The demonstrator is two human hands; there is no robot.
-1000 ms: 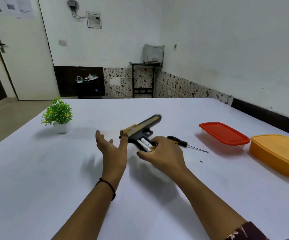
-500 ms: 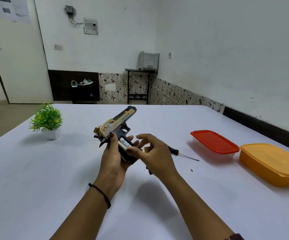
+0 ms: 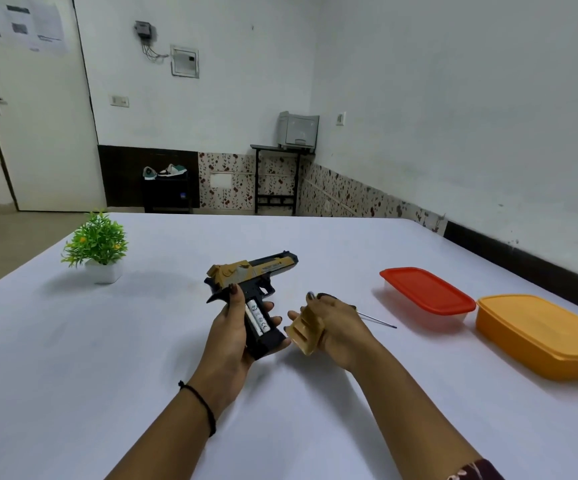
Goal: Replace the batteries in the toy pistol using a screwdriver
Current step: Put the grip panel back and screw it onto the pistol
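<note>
The black and gold toy pistol (image 3: 252,273) is held above the white table (image 3: 72,341), barrel pointing right and away. My left hand (image 3: 233,336) grips its black handle from the left. The handle's side is uncovered and white batteries (image 3: 259,317) show inside it. My right hand (image 3: 332,327) holds the tan ribbed grip cover (image 3: 305,332) just right of the handle, apart from the pistol. The screwdriver (image 3: 377,319) lies on the table behind my right hand; only its thin shaft shows.
A red-lidded container (image 3: 426,292) and an orange container (image 3: 544,336) stand at the right. A small green plant in a white pot (image 3: 97,245) sits at the left. A small black speck, maybe a screw, is hidden from view now.
My left hand took the pistol by its handle and turned the barrel to the right. My right hand pulled the tan cover off the handle, baring the batteries.
</note>
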